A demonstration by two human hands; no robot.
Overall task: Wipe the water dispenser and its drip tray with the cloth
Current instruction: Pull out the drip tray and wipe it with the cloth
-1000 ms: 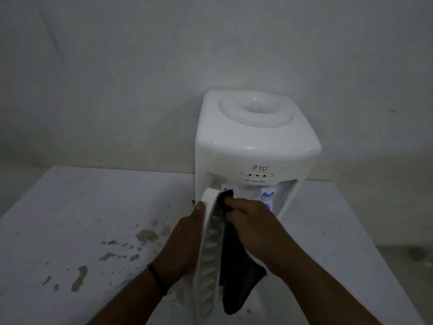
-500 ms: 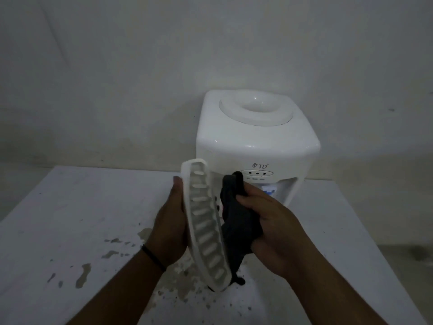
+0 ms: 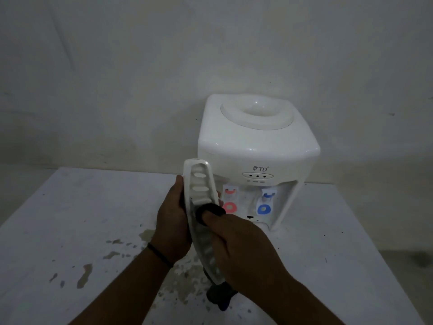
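Note:
A white tabletop water dispenser (image 3: 257, 146) stands at the back of the table, its red tap (image 3: 229, 207) and blue tap (image 3: 264, 208) showing. My left hand (image 3: 172, 228) holds the white slotted drip tray (image 3: 199, 191) upright on its edge in front of the dispenser. My right hand (image 3: 236, 249) presses a dark cloth (image 3: 208, 211) against the tray's slotted face. The cloth's tail (image 3: 219, 295) hangs below my right hand. The lower part of the tray is hidden between my hands.
The white table (image 3: 70, 219) carries wet stains and puddles (image 3: 112, 254) left of and below my hands. A bare wall (image 3: 140, 66) rises behind the dispenser. The table's right edge falls away to the floor (image 3: 412, 254).
The tray has come down a little and turned more edge-on. My right hand moved the cloth from beside the tray onto its slotted face, uncovering the taps.

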